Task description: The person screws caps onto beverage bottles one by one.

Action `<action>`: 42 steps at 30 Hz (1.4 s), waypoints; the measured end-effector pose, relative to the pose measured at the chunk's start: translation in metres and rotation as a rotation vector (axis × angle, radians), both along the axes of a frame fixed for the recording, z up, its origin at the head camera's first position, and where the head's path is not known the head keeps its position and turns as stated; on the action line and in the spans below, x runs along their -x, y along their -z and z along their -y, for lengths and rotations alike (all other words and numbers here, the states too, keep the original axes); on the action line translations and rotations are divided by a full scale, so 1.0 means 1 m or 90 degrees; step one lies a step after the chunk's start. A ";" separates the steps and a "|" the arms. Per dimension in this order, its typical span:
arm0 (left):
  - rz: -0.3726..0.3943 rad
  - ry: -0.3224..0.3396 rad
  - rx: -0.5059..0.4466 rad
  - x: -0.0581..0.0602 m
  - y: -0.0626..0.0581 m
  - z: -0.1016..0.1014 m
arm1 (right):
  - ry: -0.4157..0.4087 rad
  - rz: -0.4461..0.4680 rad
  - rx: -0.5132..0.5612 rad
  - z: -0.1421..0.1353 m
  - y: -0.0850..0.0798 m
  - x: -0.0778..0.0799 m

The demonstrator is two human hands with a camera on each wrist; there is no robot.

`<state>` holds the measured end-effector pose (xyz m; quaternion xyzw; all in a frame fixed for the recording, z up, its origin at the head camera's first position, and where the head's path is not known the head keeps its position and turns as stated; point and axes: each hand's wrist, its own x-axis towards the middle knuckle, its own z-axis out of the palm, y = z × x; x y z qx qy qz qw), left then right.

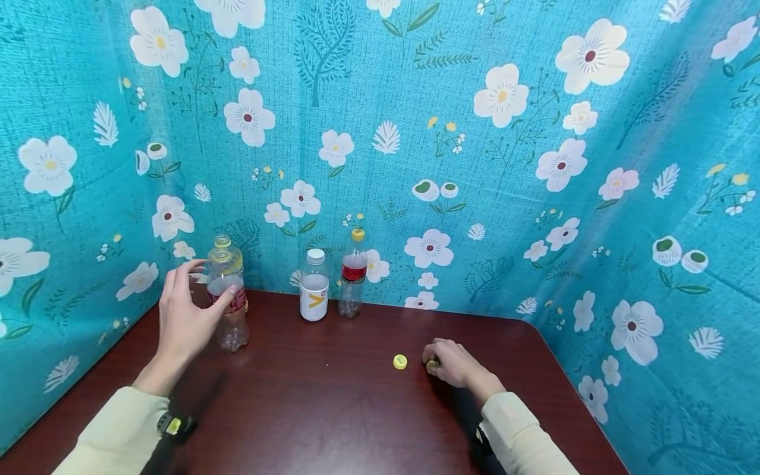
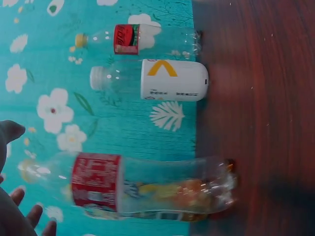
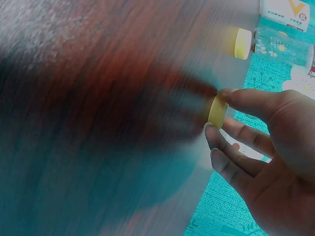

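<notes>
Pinched cap point(image 3: 217, 112) part-hidden, rear bottle point(image 1: 238, 256) obscured

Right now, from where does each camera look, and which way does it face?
Head: on the person's head, facing forward and down to the table, bottles and curtain; left hand, right hand and sleeves show.
Left wrist: on that wrist, facing the bottles and curtain, turned sideways; part of the left hand shows.
Right wrist: on that wrist, facing the held cap; the right hand shows, pinching it.
Head and right wrist share the loose cap.
</notes>
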<state>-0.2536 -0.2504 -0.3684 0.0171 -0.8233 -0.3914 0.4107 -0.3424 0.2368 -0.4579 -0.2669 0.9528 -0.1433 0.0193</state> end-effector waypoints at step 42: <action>0.099 0.105 -0.026 0.038 0.027 -0.030 | -0.084 -0.003 0.062 0.006 -0.021 -0.005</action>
